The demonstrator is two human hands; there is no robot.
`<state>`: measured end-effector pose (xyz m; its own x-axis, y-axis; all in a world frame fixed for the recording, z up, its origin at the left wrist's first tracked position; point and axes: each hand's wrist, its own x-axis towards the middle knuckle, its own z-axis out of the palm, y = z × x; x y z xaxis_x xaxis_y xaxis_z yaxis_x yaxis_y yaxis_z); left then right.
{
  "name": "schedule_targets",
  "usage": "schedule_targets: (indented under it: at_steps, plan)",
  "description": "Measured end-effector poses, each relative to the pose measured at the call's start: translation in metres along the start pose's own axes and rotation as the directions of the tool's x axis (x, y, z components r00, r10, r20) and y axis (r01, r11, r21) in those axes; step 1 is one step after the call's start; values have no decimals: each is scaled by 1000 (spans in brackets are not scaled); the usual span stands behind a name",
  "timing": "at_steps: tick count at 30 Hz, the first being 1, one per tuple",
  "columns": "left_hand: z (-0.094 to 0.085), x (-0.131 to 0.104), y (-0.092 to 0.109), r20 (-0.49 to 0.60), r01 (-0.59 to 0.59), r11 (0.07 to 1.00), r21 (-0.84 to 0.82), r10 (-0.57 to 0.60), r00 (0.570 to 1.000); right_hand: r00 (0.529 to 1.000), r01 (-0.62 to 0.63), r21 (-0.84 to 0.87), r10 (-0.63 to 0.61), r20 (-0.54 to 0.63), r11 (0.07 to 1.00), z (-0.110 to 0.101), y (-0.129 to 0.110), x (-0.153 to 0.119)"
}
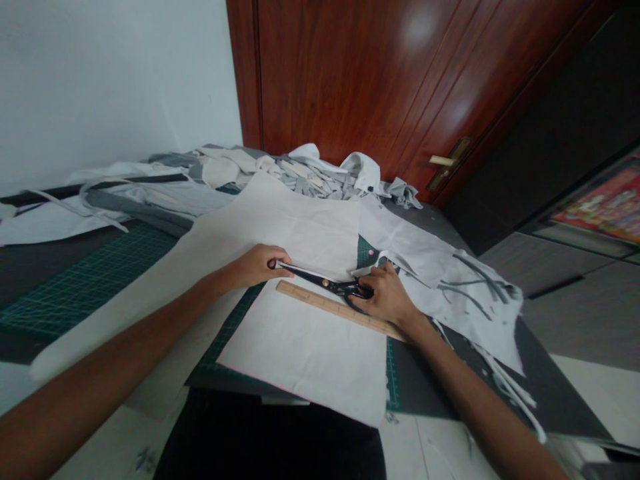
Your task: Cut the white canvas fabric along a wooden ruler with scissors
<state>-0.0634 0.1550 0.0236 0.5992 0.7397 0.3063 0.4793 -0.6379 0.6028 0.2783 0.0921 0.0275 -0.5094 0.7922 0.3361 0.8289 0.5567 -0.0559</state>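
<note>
My right hand [385, 293] is closed around the handles of black scissors [326, 283], whose blades point left along a cut across cream cloth. My left hand [263, 262] pinches the cloth edge right by the blade tips. A large piece of cream cloth [310, 230] spreads beyond the blades. On the near side lies a squarish cloth panel [305, 353], its front edge hanging over the table edge. A wooden ruler [330, 305] rests on this panel, just below the scissors and roughly parallel to them; its right end passes under my right wrist.
Green cutting mats [95, 280] lie on the dark table. Grey and white scraps [320, 173] are heaped along the back, by a wooden door [350, 73]. White cloth [450, 287] with grey strips and loose cords [505, 380] covers the right side.
</note>
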Motion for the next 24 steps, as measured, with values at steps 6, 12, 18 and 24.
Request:
schedule_targets:
  at_steps: [6,12,18,24]
  plan:
    - [3,1,0,20,9,1000,-10,-9,1000,1000,-9,0,9,5,1000,-3,-4,1]
    - [5,2,0,8,-16,1000,-5,16,1000,1000,-8,-3,8,10,1000,-3,-4,1]
    - [6,2,-2,8,-21,1000,-16,21,1000,1000,23,-10,-22,13,1000,0,-1,1]
    - [6,2,-4,13,-34,999,-6,34,999,998,61,-18,-61,1,998,1,4,0]
